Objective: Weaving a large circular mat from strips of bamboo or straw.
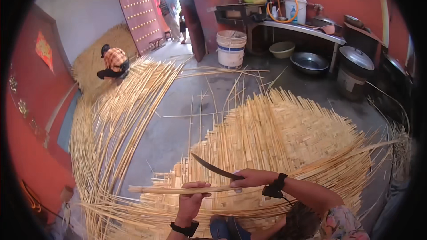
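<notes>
My left hand [192,200] is closed around a long pale reed stalk [155,190], thumb and fingers wrapped over it. The stalk lies nearly level, running from the left toward my right hand [255,178]. That hand grips a curved knife [211,166], its dark blade pointing up and to the left above the stalk. Some of my right fingers meet the stalk's right part, though the handle is mostly hidden in the hand. Beneath both hands spreads a partly woven reed mat [307,138], with loose strips sticking out along its edges. Black bands circle both wrists.
Long loose reeds [129,120] cover the floor at left, where a person in a checked shirt [116,58] crouches. Another person [168,11] stands at the open studded door [138,11]. A white bucket [231,49], metal basin [310,62] and lidded pot [356,58] line the back right.
</notes>
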A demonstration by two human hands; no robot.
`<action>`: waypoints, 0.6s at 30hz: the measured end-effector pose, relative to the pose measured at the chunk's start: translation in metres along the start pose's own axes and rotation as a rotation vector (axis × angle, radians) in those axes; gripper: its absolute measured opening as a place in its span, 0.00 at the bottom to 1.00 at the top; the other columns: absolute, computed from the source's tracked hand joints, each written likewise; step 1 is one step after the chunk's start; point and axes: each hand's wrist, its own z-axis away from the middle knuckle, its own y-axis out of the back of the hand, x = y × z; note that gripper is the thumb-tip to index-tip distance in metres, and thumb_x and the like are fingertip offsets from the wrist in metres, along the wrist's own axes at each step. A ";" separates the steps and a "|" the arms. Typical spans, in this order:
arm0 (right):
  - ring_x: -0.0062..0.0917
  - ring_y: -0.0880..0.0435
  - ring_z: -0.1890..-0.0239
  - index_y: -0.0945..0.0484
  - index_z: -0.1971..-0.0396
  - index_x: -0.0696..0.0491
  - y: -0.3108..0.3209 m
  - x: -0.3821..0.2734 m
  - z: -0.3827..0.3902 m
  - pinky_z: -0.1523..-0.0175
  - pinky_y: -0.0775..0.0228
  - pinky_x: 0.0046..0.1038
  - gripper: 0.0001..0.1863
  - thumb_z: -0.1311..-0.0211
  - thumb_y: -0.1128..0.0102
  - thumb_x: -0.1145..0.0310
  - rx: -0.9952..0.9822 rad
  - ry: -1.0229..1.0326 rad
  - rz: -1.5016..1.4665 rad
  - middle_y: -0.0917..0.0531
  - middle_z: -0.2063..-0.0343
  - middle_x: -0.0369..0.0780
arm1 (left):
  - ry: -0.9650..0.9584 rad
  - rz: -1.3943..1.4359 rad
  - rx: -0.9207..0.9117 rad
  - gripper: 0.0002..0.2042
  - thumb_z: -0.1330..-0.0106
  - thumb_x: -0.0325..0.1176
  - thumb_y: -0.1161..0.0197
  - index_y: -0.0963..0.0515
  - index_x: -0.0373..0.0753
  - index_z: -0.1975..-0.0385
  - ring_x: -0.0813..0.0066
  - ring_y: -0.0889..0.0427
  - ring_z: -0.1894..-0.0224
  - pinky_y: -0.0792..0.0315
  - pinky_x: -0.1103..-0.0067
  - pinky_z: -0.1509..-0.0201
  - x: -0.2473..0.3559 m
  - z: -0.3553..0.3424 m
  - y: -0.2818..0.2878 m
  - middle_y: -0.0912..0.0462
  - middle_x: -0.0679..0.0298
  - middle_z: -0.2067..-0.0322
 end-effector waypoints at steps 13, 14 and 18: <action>0.38 0.19 0.66 0.20 0.66 0.48 0.019 -0.097 0.083 0.62 0.29 0.35 0.09 0.45 0.30 0.67 0.744 0.223 0.777 0.17 0.71 0.40 | -0.026 -0.125 0.131 0.14 0.34 0.29 0.36 0.24 0.34 0.50 0.78 0.19 0.70 0.31 0.84 0.79 0.059 -0.030 -0.102 0.18 0.63 0.69; 0.38 0.19 0.66 0.21 0.66 0.49 0.013 -0.098 0.082 0.62 0.29 0.36 0.09 0.46 0.30 0.67 0.761 0.244 0.776 0.18 0.71 0.41 | -0.095 -0.201 0.080 0.16 0.34 0.30 0.35 0.25 0.34 0.48 0.79 0.20 0.70 0.31 0.84 0.78 0.057 -0.024 -0.096 0.18 0.64 0.69; 0.39 0.20 0.66 0.21 0.63 0.52 -0.004 -0.090 0.087 0.61 0.29 0.36 0.10 0.45 0.31 0.70 0.795 0.214 0.612 0.18 0.71 0.41 | -0.165 -0.260 0.206 0.17 0.32 0.27 0.38 0.26 0.31 0.44 0.78 0.19 0.65 0.24 0.83 0.70 0.054 -0.013 -0.112 0.18 0.64 0.65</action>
